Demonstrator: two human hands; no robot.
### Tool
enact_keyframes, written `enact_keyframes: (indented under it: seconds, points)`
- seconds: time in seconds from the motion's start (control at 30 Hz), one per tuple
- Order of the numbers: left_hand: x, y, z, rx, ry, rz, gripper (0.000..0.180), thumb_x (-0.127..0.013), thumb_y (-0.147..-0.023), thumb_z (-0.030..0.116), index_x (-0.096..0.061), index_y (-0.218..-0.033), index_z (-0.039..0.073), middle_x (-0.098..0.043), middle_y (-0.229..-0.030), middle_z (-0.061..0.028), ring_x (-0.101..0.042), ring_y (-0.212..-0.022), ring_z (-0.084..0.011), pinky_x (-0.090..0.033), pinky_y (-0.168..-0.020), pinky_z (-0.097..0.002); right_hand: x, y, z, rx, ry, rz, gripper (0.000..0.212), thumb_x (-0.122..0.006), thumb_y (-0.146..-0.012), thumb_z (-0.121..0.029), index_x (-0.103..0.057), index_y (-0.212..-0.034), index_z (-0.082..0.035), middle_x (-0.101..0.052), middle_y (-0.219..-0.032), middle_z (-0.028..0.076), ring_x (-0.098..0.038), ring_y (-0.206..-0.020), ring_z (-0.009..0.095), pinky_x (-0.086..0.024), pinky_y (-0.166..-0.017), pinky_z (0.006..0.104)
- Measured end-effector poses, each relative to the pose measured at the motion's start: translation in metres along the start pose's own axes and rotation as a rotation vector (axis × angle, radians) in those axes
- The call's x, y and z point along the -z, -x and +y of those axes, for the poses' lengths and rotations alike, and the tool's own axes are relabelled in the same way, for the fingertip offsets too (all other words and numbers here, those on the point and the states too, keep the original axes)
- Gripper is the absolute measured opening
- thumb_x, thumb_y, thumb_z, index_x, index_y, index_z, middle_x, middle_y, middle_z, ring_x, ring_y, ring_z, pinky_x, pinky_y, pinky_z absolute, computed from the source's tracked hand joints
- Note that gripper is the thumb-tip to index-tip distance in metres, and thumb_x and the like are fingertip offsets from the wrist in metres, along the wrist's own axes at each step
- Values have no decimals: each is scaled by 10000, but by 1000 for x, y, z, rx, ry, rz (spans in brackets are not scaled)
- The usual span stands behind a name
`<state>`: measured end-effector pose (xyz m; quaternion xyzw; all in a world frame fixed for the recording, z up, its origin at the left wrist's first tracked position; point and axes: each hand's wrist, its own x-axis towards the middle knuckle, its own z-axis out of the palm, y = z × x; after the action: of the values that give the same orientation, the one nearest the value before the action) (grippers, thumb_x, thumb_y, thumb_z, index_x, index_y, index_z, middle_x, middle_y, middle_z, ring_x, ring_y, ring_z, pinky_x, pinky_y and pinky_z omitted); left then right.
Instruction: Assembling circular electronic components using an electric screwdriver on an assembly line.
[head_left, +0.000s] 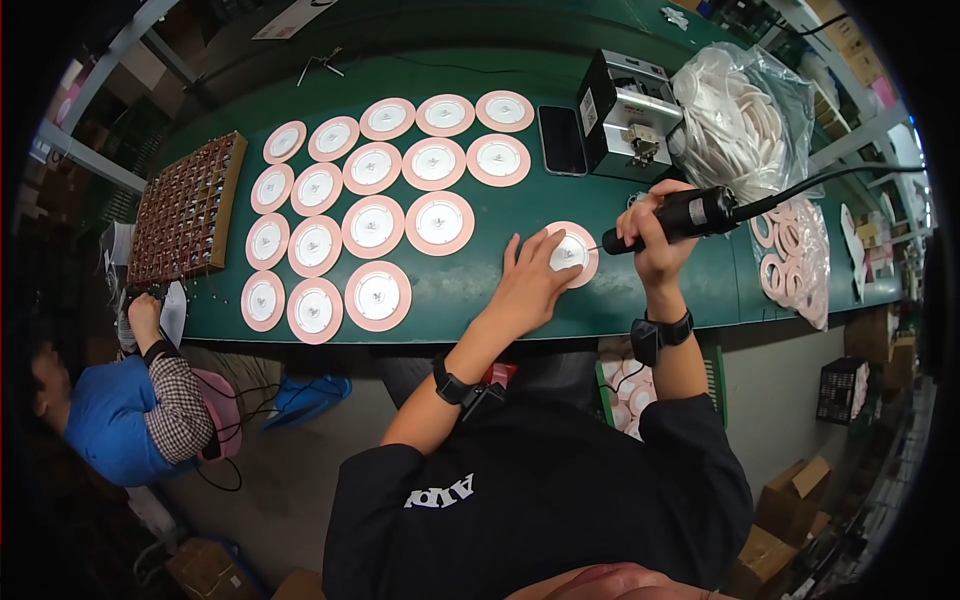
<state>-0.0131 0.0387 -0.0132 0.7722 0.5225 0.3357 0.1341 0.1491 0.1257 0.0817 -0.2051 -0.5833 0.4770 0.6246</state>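
My right hand is wrapped round a black corded electric screwdriver. Its thin bit points left and reaches the right edge of a round pink-rimmed white disc; whether it touches a screw is too small to tell. Over the left part of that disc lies my left hand, fingers spread, thumb at the near rim. The disc rests flat on the green table near its front edge. To the left, several like discs lie in rows, each with a small metal part at its centre.
Behind stand a small black-and-silver machine and a phone. Bags of white parts and pink rings lie right. A divided box stands left, near a co-worker in blue. Below sits a green crate.
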Motion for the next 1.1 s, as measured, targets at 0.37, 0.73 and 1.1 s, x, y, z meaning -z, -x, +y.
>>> enact_keyframes:
  seconds: [0.37, 0.73, 1.1]
  points:
    - [3, 4, -1, 12, 30, 1, 323, -682, -845, 139, -735, -1159, 193, -431, -1478, -151, -352, -1396, -365, -220, -1153, -596, -2, -5, 12, -47, 54, -16, 275, -571, -868, 26, -447, -1108, -25, -494, -668, 51, -472, -496, 140, -456, -531, 324]
    - [4, -6, 6, 64, 47, 45, 425, -758, -802, 290, -696, -1209, 184, -378, -1501, -184, -330, -1403, -384, -219, -1136, -610, 2, -12, 19, -110, 34, -19, 245, -587, -864, 29, -457, -1061, -36, -497, -682, 43, -475, -491, 129, -453, -520, 315]
    - [-2, 3, -8, 46, -140, 65, 499, -771, -788, 309, -647, -1254, 182, -417, -1455, -194, -355, -1383, -389, -215, -1106, -662, 15, 5, -12, -15, 1, 89, 319, -584, -880, 7, -457, -1168, -45, -488, -700, 43, -477, -529, 135, -459, -539, 322]
